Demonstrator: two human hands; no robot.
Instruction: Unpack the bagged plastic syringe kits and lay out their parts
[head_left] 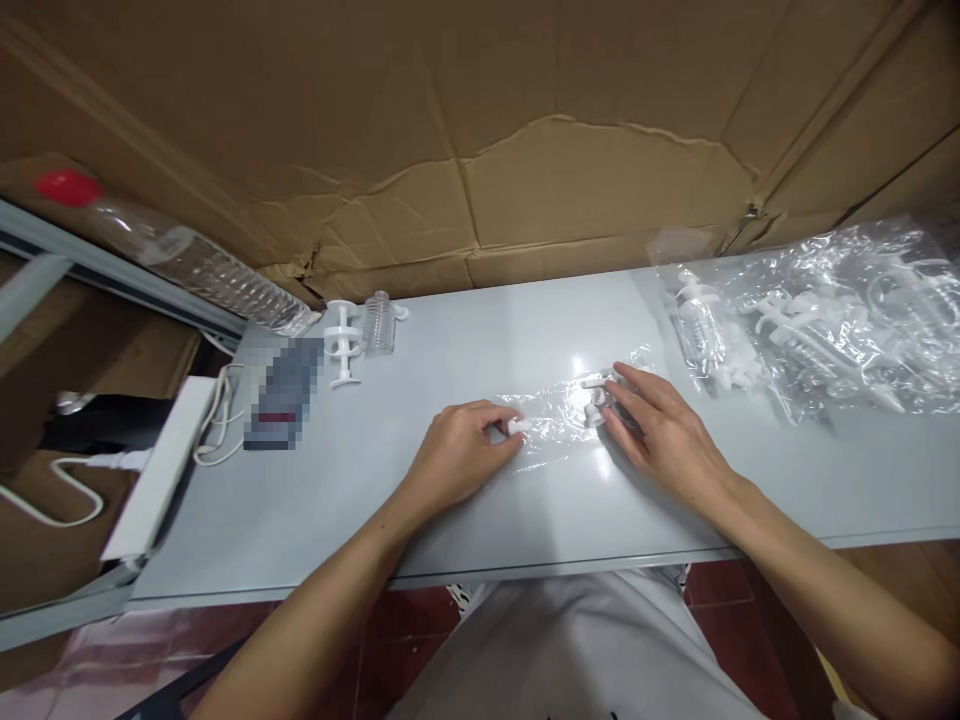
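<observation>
A clear plastic bag (551, 425) lies flat on the grey tabletop between my hands, with small white plastic parts (595, 412) showing at its right end. At the bag's left end, my left hand (469, 440) pinches a small white plastic piece (518, 426) between thumb and forefinger. Whether that piece is inside the bag or on top of it, I cannot tell. My right hand (664, 430) rests over the right end, its fingers spread and the tips touching the bag beside the white parts.
At the right lie clear bags (832, 320) of white plastic parts and ribbed tubes. Toward the back left stand a white plunger-like part (344, 345) and a clear ribbed cylinder (380, 325). A red-capped water bottle (217, 285), a blurred-out object (285, 395) and a white power strip (161, 470) are farther left. Cardboard (525, 200) walls the back.
</observation>
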